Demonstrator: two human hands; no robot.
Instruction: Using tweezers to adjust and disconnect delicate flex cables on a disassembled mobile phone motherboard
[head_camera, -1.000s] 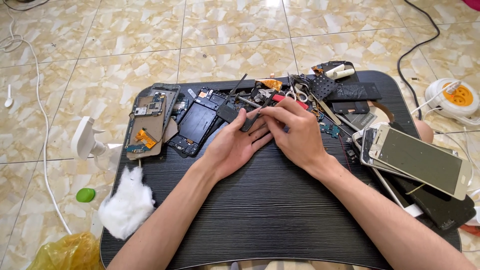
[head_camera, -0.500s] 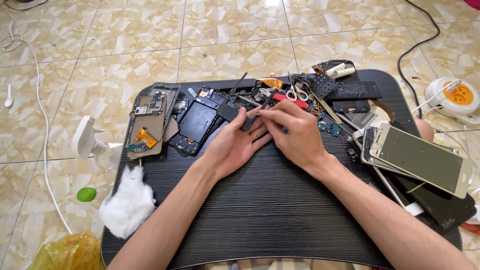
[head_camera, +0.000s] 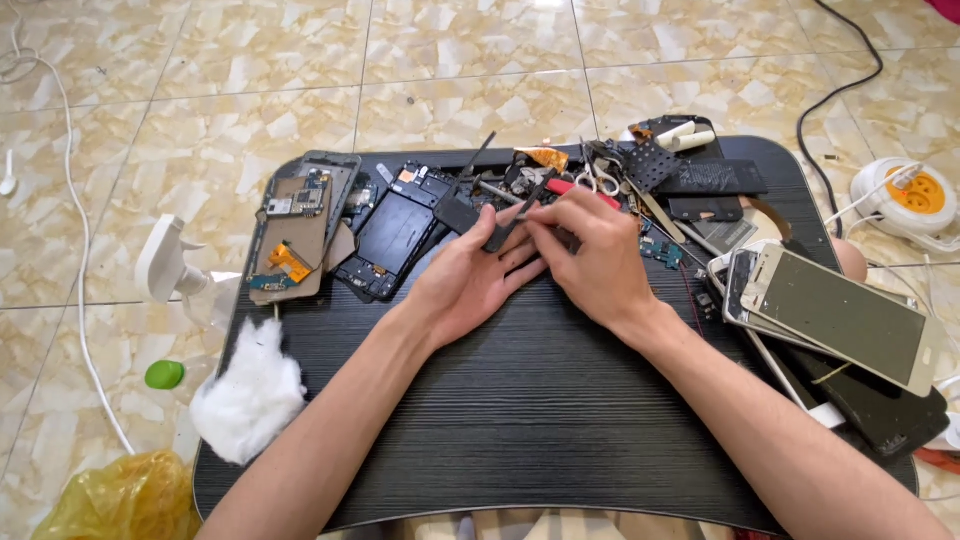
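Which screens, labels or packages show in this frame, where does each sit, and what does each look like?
Phone screen: right side of the black table, flat rectangle, pale frame, dull greenish glass, stacked on others.
Dark screen: under that stack, black rectangle.
Opened phone: upper left, beside the left hand, black battery showing.
Yellow bag: floor, lower left, crumpled.
No labels clear enough to tell.

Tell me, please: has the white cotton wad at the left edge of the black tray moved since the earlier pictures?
No. The white cotton wad lies at the same left edge of the black tray, next to the green cap, as before.
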